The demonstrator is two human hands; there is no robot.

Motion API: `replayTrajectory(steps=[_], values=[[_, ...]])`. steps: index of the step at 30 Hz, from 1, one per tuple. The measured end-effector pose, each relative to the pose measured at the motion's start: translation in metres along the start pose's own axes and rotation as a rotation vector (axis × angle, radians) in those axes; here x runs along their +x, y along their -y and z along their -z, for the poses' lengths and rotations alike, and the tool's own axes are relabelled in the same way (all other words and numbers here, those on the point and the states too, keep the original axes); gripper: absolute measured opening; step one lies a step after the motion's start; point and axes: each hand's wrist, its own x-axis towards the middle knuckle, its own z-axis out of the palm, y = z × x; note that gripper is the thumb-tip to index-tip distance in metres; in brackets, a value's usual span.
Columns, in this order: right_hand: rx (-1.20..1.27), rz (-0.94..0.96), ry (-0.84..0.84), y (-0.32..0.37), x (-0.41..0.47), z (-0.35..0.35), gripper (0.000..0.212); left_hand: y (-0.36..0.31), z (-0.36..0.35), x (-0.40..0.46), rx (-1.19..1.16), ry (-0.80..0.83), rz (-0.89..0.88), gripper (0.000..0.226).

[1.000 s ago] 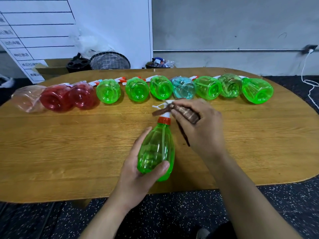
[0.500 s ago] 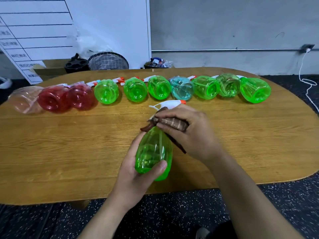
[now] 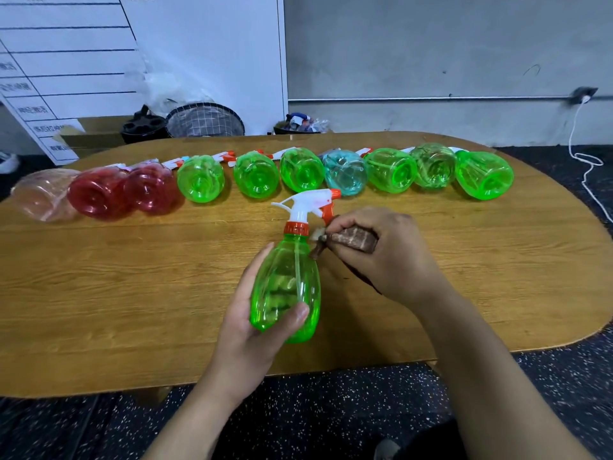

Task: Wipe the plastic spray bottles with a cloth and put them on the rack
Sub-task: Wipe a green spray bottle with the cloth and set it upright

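Observation:
My left hand (image 3: 252,330) grips a green spray bottle (image 3: 288,287) by its base, over the near middle of the wooden table (image 3: 132,287). The bottle's white and orange trigger head (image 3: 306,204) points away from me. My right hand (image 3: 381,254) holds a brown cloth (image 3: 351,240) bunched in its fingers, pressed against the right side of the bottle's neck just under the orange collar. A row of several spray bottles lies on its side along the far edge: a clear pink bottle (image 3: 43,194), two red bottles (image 3: 99,192), several green bottles (image 3: 200,177) and a light blue bottle (image 3: 345,172).
Behind the table stand a white board (image 3: 99,61), a cardboard box (image 3: 89,134), a wire mesh basket (image 3: 205,119) and a black tub of small items (image 3: 298,124). A white cable (image 3: 583,161) hangs from a wall socket at the right. No rack is in view.
My right hand with the cloth slid off the top of the bottle to the right side of its neck, uncovering the trigger head. My left hand keeps its grip on the base.

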Motion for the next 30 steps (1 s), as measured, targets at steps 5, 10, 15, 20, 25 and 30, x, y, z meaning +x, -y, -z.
replayTrajectory(steps=[5,10,15,20,25,30], values=[[0.000,0.020,-0.162,0.006,-0.001,-0.013,0.023,0.002,0.000,-0.001,0.003,0.010,-0.012,0.086],[0.052,-0.007,0.047,-0.001,0.001,0.008,0.016,0.000,0.000,-0.001,0.011,-0.005,-0.020,0.087],[0.288,-0.203,0.317,-0.020,-0.006,0.027,0.012,0.001,0.002,0.000,0.020,-0.040,-0.031,0.085],[0.603,-0.170,-0.223,-0.010,0.006,0.021,0.015,0.001,0.001,-0.003,0.075,0.015,-0.016,0.091],[0.475,-0.170,-0.260,-0.003,0.009,0.001,0.018,0.002,0.000,-0.004,0.082,0.060,-0.022,0.094],[0.340,-0.220,-0.344,-0.001,0.007,-0.005,0.020,0.002,-0.001,-0.003,0.064,0.058,-0.026,0.089]])
